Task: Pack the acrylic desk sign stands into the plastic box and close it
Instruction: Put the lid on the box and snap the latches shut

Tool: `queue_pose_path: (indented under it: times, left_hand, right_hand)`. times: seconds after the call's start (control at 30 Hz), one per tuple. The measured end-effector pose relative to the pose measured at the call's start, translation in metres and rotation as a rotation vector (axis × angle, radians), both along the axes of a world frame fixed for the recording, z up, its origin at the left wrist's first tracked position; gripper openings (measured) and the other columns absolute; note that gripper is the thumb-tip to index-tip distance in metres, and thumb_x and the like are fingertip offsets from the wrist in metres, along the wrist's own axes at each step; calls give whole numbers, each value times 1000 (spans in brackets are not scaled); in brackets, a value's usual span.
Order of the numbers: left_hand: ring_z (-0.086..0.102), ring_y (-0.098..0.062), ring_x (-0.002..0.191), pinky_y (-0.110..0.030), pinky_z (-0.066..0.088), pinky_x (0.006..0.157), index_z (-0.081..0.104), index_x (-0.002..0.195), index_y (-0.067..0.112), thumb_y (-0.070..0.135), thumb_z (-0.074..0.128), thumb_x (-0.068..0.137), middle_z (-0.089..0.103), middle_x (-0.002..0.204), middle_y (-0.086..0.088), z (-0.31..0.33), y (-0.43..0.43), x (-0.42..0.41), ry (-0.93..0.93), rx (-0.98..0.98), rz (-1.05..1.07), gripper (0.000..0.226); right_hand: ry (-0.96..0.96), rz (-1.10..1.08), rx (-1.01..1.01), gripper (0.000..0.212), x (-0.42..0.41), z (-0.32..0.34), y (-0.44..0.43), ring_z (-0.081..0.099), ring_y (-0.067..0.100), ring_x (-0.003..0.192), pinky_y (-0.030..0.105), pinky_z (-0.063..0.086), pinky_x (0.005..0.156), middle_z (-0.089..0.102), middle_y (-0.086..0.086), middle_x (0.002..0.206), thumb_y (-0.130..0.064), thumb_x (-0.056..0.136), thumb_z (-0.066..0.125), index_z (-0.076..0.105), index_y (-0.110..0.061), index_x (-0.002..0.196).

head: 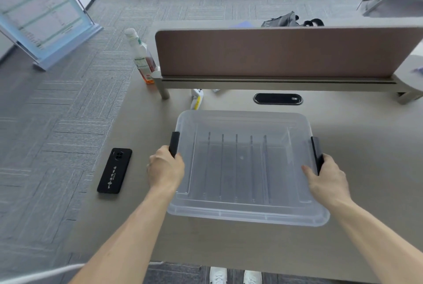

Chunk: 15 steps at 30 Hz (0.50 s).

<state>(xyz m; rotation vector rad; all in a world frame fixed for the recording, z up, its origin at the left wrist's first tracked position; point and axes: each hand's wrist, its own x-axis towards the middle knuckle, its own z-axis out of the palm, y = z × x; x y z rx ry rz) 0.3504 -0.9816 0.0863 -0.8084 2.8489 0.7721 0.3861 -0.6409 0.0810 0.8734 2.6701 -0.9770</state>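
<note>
A translucent plastic box [247,214] sits on the desk in front of me with its clear lid on top. Through the lid I see several acrylic sign stands [237,164] standing in a row on edge inside. A black latch [174,144] is on the box's left side and another black latch [317,153] on its right side. My left hand [165,169] grips the left latch. My right hand [326,177] holds the right latch, with its thumb resting on the lid.
A black phone [114,170] lies on the desk left of the box. A bottle [143,57] stands at the far left corner by a brown divider panel [274,52]. A small white and yellow object [197,98] and a cable port [277,99] lie behind the box.
</note>
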Motion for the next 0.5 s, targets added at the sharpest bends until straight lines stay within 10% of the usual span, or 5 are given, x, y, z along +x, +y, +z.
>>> queue_pose_path:
  times: [0.33,0.5]
  left_hand:
    - [61,-43,116,-50,51,98,53,131,1,41,53,98,67,123,-23,-10,3,3,-87,89,-25,52]
    - [2,-29,158,-42,9,128,7,163,13,55,51,96,3,172,-12,38,32,-23,-49,-91,-331,90]
  right_hand:
    - [-84,64,-8,79,2,-10,-12,28,36,148,45,28,119,22,20,163,-35,101,49,6,-1,158]
    - [37,251,230,75,-18,22,-27,-5,26,156,52,0,125,-6,9,169,-38,102,39,-4,-18,160]
